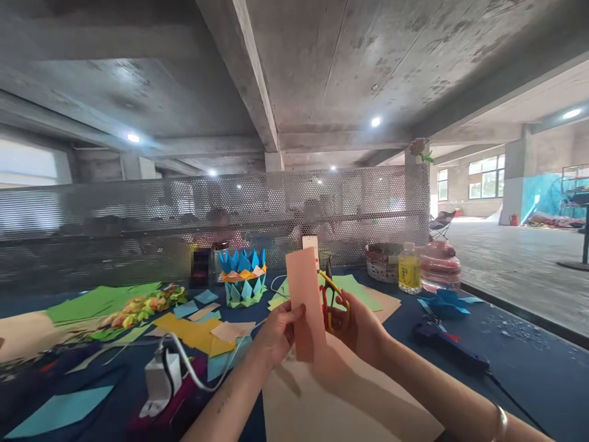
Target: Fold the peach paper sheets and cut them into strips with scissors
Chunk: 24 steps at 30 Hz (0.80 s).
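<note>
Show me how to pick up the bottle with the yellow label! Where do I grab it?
Probably best by the narrow neck under its cap, coming straight down from above. The bottle stands upright between the round basket and the pink container, so its sides look crowded, while its top sticks up uncovered.

No words or numbers I can make out from here.
The likeliest is the label (409,266) on the yellow bottle (409,277), which carries a column of print, too blurred to read. Left of the bottle, an upright phone (310,242) shows a pale screen, any lettering too small to tell. Farther left of the bottle and nearer the person, dark marks (224,402) run along the person's left forearm (232,393); whether they are letters, I can't say. Far behind the bottle, to its right, the red fire extinguisher (514,220) is too distant to read.
</note>
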Each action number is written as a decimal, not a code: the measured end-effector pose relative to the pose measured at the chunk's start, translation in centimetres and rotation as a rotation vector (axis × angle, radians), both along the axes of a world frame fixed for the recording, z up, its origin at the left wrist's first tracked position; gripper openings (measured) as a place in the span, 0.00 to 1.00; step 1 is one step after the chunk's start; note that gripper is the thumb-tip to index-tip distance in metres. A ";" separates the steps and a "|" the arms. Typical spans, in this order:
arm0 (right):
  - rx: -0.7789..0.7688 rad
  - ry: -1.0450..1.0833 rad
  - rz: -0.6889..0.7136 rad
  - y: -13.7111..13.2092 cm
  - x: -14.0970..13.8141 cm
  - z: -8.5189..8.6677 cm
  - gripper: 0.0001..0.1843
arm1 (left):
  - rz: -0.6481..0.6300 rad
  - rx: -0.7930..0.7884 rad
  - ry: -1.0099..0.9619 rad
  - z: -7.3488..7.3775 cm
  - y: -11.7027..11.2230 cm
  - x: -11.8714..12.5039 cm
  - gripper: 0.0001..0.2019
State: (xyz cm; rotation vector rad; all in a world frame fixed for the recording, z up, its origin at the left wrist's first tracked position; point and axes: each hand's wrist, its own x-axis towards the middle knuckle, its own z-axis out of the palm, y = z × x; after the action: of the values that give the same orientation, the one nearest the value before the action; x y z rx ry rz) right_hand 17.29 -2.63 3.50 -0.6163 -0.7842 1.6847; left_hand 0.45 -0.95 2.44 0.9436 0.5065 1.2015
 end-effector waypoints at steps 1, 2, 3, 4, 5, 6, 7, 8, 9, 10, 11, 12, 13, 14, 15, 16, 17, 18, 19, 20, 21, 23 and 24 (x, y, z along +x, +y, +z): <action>-0.019 0.005 -0.002 -0.2 0.0 0.3 0.09 | 0.017 0.000 -0.019 0.0 0.1 -0.2 0.15; -0.028 0.004 -0.006 -0.4 -0.1 0.6 0.09 | 0.037 0.001 -0.040 0.0 0.3 -0.4 0.14; -0.032 -0.001 -0.013 -0.7 -0.2 0.9 0.08 | 0.056 0.002 -0.058 0.0 0.5 -0.6 0.12; -0.032 -0.008 -0.024 -1.0 -0.3 1.2 0.07 | 0.076 0.002 -0.073 0.0 0.6 -0.9 0.11; -0.032 -0.012 -0.036 -1.3 -0.4 1.5 0.07 | 0.096 0.002 -0.081 0.0 0.8 -1.1 0.09; -0.032 -0.012 -0.045 -1.5 -0.4 1.7 0.07 | 0.116 -0.001 -0.085 0.1 0.9 -1.4 0.08; -0.035 -0.015 -0.048 -1.7 -0.5 1.8 0.07 | 0.134 -0.006 -0.084 0.2 1.0 -1.6 0.07; -0.037 -0.019 -0.048 -1.9 -0.5 1.9 0.08 | 0.153 -0.008 -0.087 0.3 1.1 -1.8 0.06; -0.040 -0.024 -0.046 -2.0 -0.4 1.9 0.07 | 0.174 -0.009 -0.091 0.5 1.2 -2.0 0.05; -0.040 -0.026 -0.040 -2.0 -0.4 1.9 0.07 | 0.195 -0.007 -0.096 0.7 1.2 -2.2 0.04; -0.036 -0.029 -0.031 -1.9 -0.3 1.8 0.06 | 0.214 -0.003 -0.100 0.8 1.3 -2.4 0.03; -0.024 -0.032 -0.018 -1.8 -0.2 1.7 0.06 | 0.233 0.002 -0.104 1.0 1.3 -2.6 0.03; -0.007 -0.035 -0.001 -1.8 -0.1 1.6 0.06 | 0.251 0.007 -0.108 1.1 1.3 -2.7 0.03; 0.011 -0.039 0.021 -1.7 0.0 1.4 0.06 | 0.267 0.011 -0.112 1.2 1.4 -2.9 0.03; 0.029 -0.046 0.047 -1.7 0.1 1.3 0.06 | 0.281 0.013 -0.115 1.2 1.4 -3.0 0.03; 0.043 -0.054 0.070 -1.7 0.1 1.2 0.05 | 0.293 0.012 -0.119 1.1 1.5 -3.1 0.04; 0.053 -0.060 0.087 -1.7 0.2 1.1 0.04 | 0.303 0.009 -0.123 1.1 1.6 -3.1 0.04; 0.057 -0.060 0.096 -1.8 0.2 1.1 0.03 | 0.311 0.004 -0.128 1.0 1.7 -3.2 0.04; 0.066 -0.055 0.099 -1.8 0.2 1.1 0.04 | 0.319 -0.003 -0.133 0.9 1.8 -3.3 0.04; 0.085 -0.049 0.101 -1.9 0.2 1.0 0.06 | 0.326 -0.012 -0.138 0.8 1.9 -3.3 0.04; 0.113 -0.047 0.108 -2.0 0.2 1.0 0.08 | 0.333 -0.021 -0.143 0.7 2.0 -3.4 0.04; 0.183 -0.064 0.152 -2.2 0.0 0.9 0.10 | 0.350 -0.045 -0.154 0.6 2.3 -3.6 0.03; 0.217 -0.092 0.189 -2.2 -0.1 0.8 0.09 | 0.362 -0.059 -0.162 0.6 2.4 -3.7 0.03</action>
State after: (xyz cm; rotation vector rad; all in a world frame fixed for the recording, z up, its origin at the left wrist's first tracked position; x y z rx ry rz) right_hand 17.23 -4.88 4.30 -0.4824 -1.1035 1.7205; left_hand -3.22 1.46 3.05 0.7140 0.5947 1.5665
